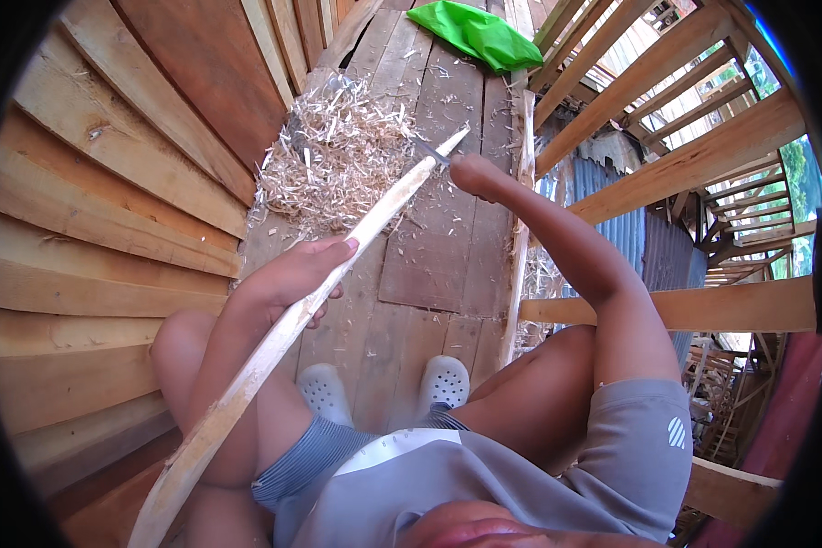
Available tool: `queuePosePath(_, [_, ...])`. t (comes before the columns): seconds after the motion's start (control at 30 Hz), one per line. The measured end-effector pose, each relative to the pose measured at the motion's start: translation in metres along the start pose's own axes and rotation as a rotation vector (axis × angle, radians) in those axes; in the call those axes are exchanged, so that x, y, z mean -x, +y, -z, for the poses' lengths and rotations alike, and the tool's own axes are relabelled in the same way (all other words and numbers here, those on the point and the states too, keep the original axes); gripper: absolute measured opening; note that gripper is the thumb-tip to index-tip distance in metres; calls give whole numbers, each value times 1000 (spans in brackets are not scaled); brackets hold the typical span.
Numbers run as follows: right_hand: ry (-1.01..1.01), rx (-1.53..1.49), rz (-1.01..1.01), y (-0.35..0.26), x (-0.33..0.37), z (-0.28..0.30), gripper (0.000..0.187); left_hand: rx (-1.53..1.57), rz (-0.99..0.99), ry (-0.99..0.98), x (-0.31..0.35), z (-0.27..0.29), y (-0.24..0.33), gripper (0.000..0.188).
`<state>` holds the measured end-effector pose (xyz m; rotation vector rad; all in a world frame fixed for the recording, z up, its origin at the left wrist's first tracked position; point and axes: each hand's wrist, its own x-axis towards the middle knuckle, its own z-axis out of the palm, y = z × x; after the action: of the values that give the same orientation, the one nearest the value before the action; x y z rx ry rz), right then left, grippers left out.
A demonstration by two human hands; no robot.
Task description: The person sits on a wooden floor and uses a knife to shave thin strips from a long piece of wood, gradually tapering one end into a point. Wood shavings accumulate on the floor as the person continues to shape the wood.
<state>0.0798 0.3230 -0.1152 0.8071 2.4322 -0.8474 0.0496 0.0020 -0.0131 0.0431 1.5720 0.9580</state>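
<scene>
A long, pale whittled stick (384,210) slants from the lower left, across my left thigh, up to a pointed far end above the floorboards. My left hand (303,276) is wrapped round it near its middle, thumb on top. At the far end, my right hand (474,178) is closed round a knife (432,152). Its blade lies across the stick just short of the tip; the handle is hidden in my fist. The wood is bare and light towards the tip, browner and rougher at the near end.
A heap of curled wood shavings (338,151) covers the plank floor (420,256) ahead on the left. Beyond it lies a bright green plastic bag (477,35). A board wall (110,192) stands close on my left, and an open wooden railing (676,160) runs along my right.
</scene>
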Motion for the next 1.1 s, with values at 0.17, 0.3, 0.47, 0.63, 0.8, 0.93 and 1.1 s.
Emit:
queuePosePath(0.17, [-55, -22, -75, -16, 2, 10, 38, -17, -11, -16, -3, 7, 0, 52])
queuePosePath(0.3, [-30, -69, 42, -30, 17, -6, 41, -69, -11, 27, 4, 2, 0, 51])
queuePosePath(0.47, [68, -5, 136, -21, 12, -15, 47, 50, 37, -7, 4, 9, -2, 49])
queuePosePath(0.63, [256, -70, 179, 2, 7, -25, 50, 185, 74, -111, 1, 17, -5, 44])
queuePosePath(0.8, [65, -207, -19, 9, 2, -22, 48, 267, 76, -194, -4, 27, -14, 44])
queuePosePath(0.93, [-26, -467, -132, -26, 7, -42, 45, 264, 66, -150, 3, 24, -12, 47])
queuePosePath(1.1, [18, -553, -166, -21, -9, -53, 43, 311, 95, -173, -5, 24, -7, 46])
